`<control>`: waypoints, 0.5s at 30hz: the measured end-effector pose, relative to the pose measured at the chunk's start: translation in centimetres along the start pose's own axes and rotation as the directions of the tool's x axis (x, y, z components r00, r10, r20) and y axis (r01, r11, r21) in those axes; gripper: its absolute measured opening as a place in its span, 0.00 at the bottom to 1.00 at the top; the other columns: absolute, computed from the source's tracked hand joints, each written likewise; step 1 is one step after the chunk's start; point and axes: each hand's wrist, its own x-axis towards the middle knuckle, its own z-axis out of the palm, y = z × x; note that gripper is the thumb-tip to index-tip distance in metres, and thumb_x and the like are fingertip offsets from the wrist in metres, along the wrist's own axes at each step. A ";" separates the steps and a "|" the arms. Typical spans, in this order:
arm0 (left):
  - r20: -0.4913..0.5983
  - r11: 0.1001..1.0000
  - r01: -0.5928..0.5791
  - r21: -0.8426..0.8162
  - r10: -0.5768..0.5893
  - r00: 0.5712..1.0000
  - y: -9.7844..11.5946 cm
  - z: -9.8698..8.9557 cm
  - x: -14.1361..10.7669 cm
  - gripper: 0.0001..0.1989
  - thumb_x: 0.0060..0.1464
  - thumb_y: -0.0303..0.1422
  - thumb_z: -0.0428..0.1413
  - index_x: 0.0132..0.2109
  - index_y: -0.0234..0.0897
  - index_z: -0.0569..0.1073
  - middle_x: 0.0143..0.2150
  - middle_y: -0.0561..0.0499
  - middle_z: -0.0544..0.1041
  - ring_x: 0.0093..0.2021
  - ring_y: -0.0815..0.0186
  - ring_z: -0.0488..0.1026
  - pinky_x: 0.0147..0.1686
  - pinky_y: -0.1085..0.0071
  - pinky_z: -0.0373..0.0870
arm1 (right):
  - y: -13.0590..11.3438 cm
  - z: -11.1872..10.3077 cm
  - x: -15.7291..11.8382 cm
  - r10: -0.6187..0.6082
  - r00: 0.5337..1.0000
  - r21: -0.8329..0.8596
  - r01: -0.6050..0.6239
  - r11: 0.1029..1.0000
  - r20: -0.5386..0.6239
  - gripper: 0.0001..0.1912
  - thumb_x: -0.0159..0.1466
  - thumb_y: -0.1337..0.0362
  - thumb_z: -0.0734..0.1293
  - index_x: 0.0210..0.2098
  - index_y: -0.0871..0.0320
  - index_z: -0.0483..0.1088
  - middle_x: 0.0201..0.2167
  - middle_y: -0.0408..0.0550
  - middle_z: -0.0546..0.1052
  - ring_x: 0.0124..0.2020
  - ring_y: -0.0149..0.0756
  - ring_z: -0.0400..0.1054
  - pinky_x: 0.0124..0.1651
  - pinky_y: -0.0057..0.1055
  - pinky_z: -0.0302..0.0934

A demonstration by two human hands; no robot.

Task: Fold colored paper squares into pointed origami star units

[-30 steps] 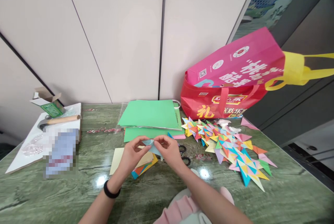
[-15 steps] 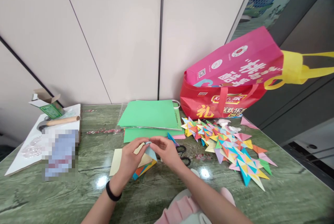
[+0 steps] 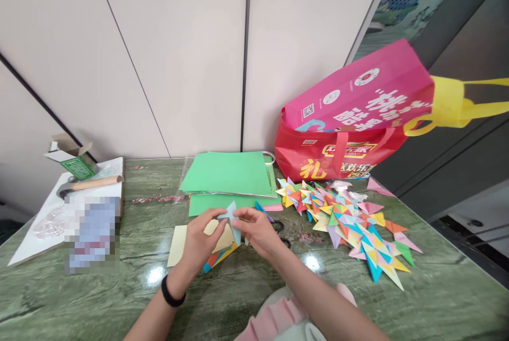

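Observation:
A light blue folded paper piece (image 3: 231, 215) with pointed ends is held up between my two hands. My left hand (image 3: 202, 235) pinches its left side between thumb and fingers. On the other side, my right hand (image 3: 256, 230) grips it with fingers closed. Beneath the hands lie a cream paper sheet (image 3: 180, 245) and several folded coloured paper pieces (image 3: 219, 258) in blue, orange and yellow. Black-handled scissors (image 3: 277, 226) rest partly hidden behind my right hand. Close to them is a blue and purple folded piece (image 3: 263, 210).
Green paper sheets (image 3: 228, 174) lie at the back. To the right spreads a heap of colourful folded paper pieces (image 3: 345, 219), before a red bag (image 3: 306, 150) holding a pink bag (image 3: 358, 92). At left, a white board (image 3: 34, 235) carries a wooden-handled tool (image 3: 95, 183) and a small green box (image 3: 79, 165).
The light blue paper, earlier largely covered by the fingers, now shows as an upright shape with points. My fingers have spread apart slightly around it, and my right hand has shifted a little.

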 end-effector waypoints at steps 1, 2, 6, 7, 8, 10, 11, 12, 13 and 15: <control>-0.005 1.000 0.005 -0.007 -0.005 1.000 0.0 0.0 0.0 0.05 0.50 0.31 0.56 0.36 0.37 0.74 0.33 0.49 0.79 0.33 0.65 0.75 0.34 0.70 0.71 | 0.0 0.0 0.0 -0.011 1.000 -0.017 0.011 1.000 -0.005 0.15 0.37 0.66 0.77 0.25 0.60 0.73 0.22 0.40 0.73 0.23 0.27 0.64 0.26 0.24 0.58; -0.010 1.000 0.009 -0.017 -0.009 1.000 0.0 0.0 0.0 0.05 0.50 0.31 0.56 0.35 0.37 0.75 0.32 0.49 0.79 0.32 0.65 0.75 0.34 0.70 0.71 | 0.0 0.1 0.0 -0.018 1.000 -0.031 0.018 0.999 -0.009 0.15 0.38 0.65 0.77 0.25 0.60 0.73 0.21 0.40 0.72 0.22 0.27 0.64 0.26 0.24 0.58; -0.001 0.997 0.020 -0.072 -0.020 1.000 0.1 -0.2 0.2 0.05 0.50 0.32 0.56 0.34 0.38 0.76 0.31 0.50 0.79 0.31 0.65 0.75 0.33 0.71 0.71 | -0.3 0.2 0.0 -0.036 0.999 -0.023 0.036 0.999 -0.018 0.14 0.42 0.61 0.76 0.25 0.60 0.73 0.22 0.41 0.73 0.23 0.26 0.63 0.27 0.24 0.57; 0.006 0.996 0.025 -0.081 -0.025 1.000 0.2 -0.2 0.2 0.06 0.50 0.32 0.56 0.34 0.38 0.77 0.31 0.50 0.79 0.31 0.65 0.75 0.33 0.71 0.71 | -0.3 0.3 -0.1 -0.039 0.999 -0.015 0.039 0.999 -0.018 0.14 0.42 0.61 0.75 0.26 0.60 0.73 0.23 0.41 0.73 0.23 0.26 0.63 0.27 0.24 0.57; 0.013 0.996 0.032 -0.087 -0.031 0.999 0.2 -0.3 0.2 0.06 0.50 0.32 0.56 0.35 0.38 0.77 0.31 0.50 0.79 0.31 0.65 0.75 0.33 0.71 0.71 | -0.4 0.3 -0.1 -0.039 0.999 -0.011 0.039 0.999 -0.019 0.14 0.42 0.61 0.76 0.26 0.60 0.73 0.23 0.41 0.73 0.23 0.26 0.63 0.27 0.23 0.56; 0.029 0.995 0.044 -0.089 -0.042 0.999 0.3 -0.3 0.2 0.06 0.50 0.32 0.56 0.35 0.38 0.77 0.31 0.49 0.79 0.31 0.65 0.75 0.32 0.71 0.71 | -0.5 0.3 -0.1 -0.039 0.999 -0.021 0.039 0.999 -0.030 0.15 0.41 0.61 0.76 0.27 0.60 0.73 0.22 0.40 0.72 0.23 0.26 0.62 0.26 0.23 0.55; 0.032 0.995 0.047 -0.087 -0.044 0.999 0.4 -0.3 0.2 0.06 0.50 0.32 0.56 0.36 0.38 0.77 0.32 0.49 0.79 0.31 0.65 0.75 0.31 0.71 0.71 | -0.5 0.3 -0.1 -0.041 0.998 -0.030 0.040 0.999 -0.038 0.15 0.41 0.62 0.76 0.26 0.59 0.73 0.22 0.40 0.72 0.22 0.26 0.62 0.26 0.23 0.55; 0.029 0.995 0.044 -0.085 -0.042 0.999 0.4 -0.3 0.1 0.06 0.51 0.32 0.56 0.36 0.38 0.77 0.32 0.49 0.79 0.31 0.65 0.75 0.31 0.71 0.71 | -0.5 0.3 -0.2 -0.044 0.998 -0.038 0.042 0.998 -0.044 0.15 0.40 0.62 0.76 0.26 0.59 0.73 0.22 0.40 0.72 0.22 0.26 0.62 0.25 0.23 0.54; 0.024 0.996 0.034 -0.081 -0.032 0.999 0.4 -0.3 0.1 0.06 0.51 0.32 0.56 0.35 0.38 0.77 0.32 0.49 0.79 0.31 0.65 0.75 0.30 0.71 0.71 | -0.5 0.3 -0.2 -0.044 0.998 -0.042 0.042 0.998 -0.048 0.15 0.40 0.62 0.76 0.26 0.59 0.73 0.22 0.40 0.72 0.22 0.26 0.62 0.25 0.23 0.54; 0.007 0.998 -0.011 -0.067 0.011 1.000 0.3 -0.4 0.1 0.06 0.51 0.32 0.56 0.36 0.38 0.77 0.31 0.49 0.79 0.31 0.65 0.75 0.31 0.71 0.71 | -0.4 0.3 -0.1 -0.035 0.998 -0.034 0.034 0.999 -0.042 0.15 0.40 0.62 0.76 0.26 0.59 0.73 0.22 0.40 0.72 0.22 0.26 0.62 0.25 0.23 0.54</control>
